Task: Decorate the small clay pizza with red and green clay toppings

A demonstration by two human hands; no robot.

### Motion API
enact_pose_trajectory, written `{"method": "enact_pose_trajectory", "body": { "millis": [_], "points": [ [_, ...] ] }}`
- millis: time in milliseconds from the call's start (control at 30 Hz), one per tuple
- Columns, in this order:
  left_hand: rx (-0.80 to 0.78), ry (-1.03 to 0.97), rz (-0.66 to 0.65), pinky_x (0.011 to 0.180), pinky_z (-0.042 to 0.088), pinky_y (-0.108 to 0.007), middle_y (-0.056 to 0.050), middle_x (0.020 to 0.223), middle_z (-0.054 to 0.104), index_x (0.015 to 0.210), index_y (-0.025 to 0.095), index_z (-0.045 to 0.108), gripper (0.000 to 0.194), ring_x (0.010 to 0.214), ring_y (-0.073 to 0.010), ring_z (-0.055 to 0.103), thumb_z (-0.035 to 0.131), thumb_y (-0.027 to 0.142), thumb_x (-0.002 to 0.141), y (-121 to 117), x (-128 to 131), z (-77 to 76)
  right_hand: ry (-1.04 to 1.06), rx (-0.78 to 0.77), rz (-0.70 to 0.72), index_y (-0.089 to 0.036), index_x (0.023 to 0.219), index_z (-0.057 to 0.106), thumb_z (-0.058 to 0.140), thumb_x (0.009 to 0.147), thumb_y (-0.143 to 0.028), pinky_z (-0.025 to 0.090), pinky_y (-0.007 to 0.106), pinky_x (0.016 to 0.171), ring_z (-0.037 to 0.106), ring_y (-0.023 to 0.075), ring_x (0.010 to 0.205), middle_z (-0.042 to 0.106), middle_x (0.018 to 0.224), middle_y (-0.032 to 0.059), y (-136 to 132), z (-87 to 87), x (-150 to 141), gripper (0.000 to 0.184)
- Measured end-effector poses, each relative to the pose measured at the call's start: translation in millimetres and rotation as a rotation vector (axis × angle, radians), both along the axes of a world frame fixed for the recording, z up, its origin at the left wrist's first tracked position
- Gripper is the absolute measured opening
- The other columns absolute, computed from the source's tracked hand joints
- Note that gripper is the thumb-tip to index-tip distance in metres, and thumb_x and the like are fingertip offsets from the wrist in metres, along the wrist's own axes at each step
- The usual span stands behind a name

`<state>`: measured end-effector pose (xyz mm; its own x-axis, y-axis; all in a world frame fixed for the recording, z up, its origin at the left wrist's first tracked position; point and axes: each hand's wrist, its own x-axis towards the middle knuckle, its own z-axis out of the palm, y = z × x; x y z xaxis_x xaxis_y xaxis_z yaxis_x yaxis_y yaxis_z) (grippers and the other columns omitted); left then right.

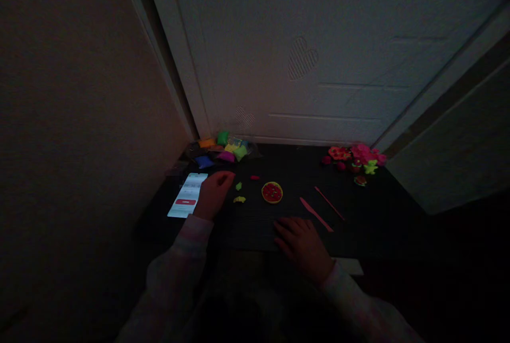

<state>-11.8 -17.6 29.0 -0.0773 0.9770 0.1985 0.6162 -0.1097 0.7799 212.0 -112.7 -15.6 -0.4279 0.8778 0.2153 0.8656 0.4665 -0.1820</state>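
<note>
My left hand (215,193) hovers by the right edge of a lit phone (186,195), its fingers curled together; whatever they may hold is hidden. Flat on the dark tabletop lies my right hand (300,243), fingers stretched out and holding nothing. Between and beyond the hands sits a small round clay pizza (272,193) with a yellow rim and red top. To its left are a green clay piece (238,186), a yellow clay piece (239,199) and a red clay piece (255,177). A pink plastic knife (316,214) and a thin pink stick (329,203) lie right of it.
Several colourful clay packets (223,151) are heaped at the back left. Pink, red and yellow clay figures (360,154) stand at the back right, with a small clay piece (360,180) before them. A white panel (298,93) rises behind the dark table (247,229); light is dim.
</note>
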Motion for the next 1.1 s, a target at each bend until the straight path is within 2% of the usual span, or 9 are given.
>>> {"method": "enact_pose_trajectory", "body": {
  "millis": [200,367,467,600,733,867,1000,1100],
  "points": [
    [-0.037,-0.119,-0.015,0.069,0.047,-0.026,-0.005,0.084,0.067,0.084,0.015,0.064,0.029,0.077,-0.0167,0.061,0.046,0.036,0.077,-37.8,20.6,-26.3,-0.057,0.023,-0.057,-0.022,0.114,0.054,0.044,0.083,-0.036,0.031,0.041,0.086,0.042,0.0252,0.109,0.051,0.122,0.0081,-6.7,-2.0,5.6,0.035],
    [-0.064,-0.169,-0.061,0.070,0.047,-0.024,-0.004,0.080,0.068,0.079,0.015,0.065,0.025,0.076,-0.0156,0.061,0.047,0.032,0.076,-50.4,41.1,-41.2,-0.102,0.022,-0.057,-0.029,0.115,0.052,0.043,0.083,-0.041,0.028,0.042,0.089,0.039,0.0251,0.113,0.048,0.126,0.0050,-7.6,-0.2,4.8,0.036],
    [-0.069,-0.176,-0.073,0.071,0.047,-0.024,-0.004,0.080,0.068,0.079,0.015,0.065,0.024,0.077,-0.0157,0.061,0.048,0.031,0.076,-51.5,42.4,-42.6,-0.114,0.025,-0.076,-0.028,0.115,0.053,0.041,0.082,-0.043,0.027,0.043,0.089,0.038,0.0267,0.113,0.048,0.126,0.0072,-8.1,1.8,5.0,0.038],
    [-0.075,-0.180,-0.079,0.069,0.047,-0.024,-0.004,0.078,0.068,0.078,0.015,0.064,0.023,0.075,-0.0157,0.061,0.048,0.031,0.076,-51.1,39.9,-42.7,-0.119,-0.011,-0.015,-0.036,0.117,0.049,0.041,0.082,-0.047,0.025,0.041,0.091,0.038,0.0232,0.115,0.046,0.128,0.0017,-7.8,1.9,3.4,0.038],
    [-0.078,-0.183,-0.084,0.068,0.047,-0.025,-0.003,0.078,0.068,0.079,0.015,0.064,0.024,0.074,-0.0157,0.061,0.047,0.031,0.076,-51.7,40.5,-43.9,-0.121,-0.021,-0.092,-0.024,0.119,0.050,0.037,0.083,-0.046,0.024,0.044,0.091,0.036,0.0271,0.115,0.045,0.128,0.0094,-6.4,0.6,1.0,0.043],
    [-0.084,-0.185,-0.097,0.069,0.047,-0.025,-0.003,0.077,0.067,0.077,0.016,0.064,0.023,0.075,-0.0161,0.061,0.047,0.031,0.076,-52.0,41.8,-43.0,-0.134,-0.040,-0.038,-0.033,0.120,0.045,0.040,0.082,-0.046,0.024,0.043,0.093,0.036,0.0236,0.117,0.044,0.130,0.0038,-8.1,0.8,0.8,0.041],
    [-0.091,-0.183,-0.108,0.069,0.047,-0.025,-0.003,0.078,0.067,0.076,0.016,0.064,0.022,0.074,-0.0157,0.061,0.048,0.030,0.076,-51.9,41.7,-40.8,-0.143,-0.040,-0.100,-0.028,0.120,0.048,0.037,0.083,-0.047,0.024,0.044,0.092,0.036,0.0261,0.117,0.043,0.130,0.0081,-10.3,0.7,0.5,0.043],
    [-0.092,-0.182,-0.111,0.070,0.047,-0.025,-0.003,0.078,0.068,0.075,0.016,0.064,0.021,0.075,-0.0157,0.061,0.048,0.029,0.076,-52.0,41.4,-40.6,-0.146,-0.051,-0.027,-0.033,0.121,0.045,0.038,0.082,-0.048,0.023,0.044,0.093,0.036,0.0248,0.118,0.042,0.131,0.0056,-11.4,-0.2,-0.2,0.042]
  ]
}}
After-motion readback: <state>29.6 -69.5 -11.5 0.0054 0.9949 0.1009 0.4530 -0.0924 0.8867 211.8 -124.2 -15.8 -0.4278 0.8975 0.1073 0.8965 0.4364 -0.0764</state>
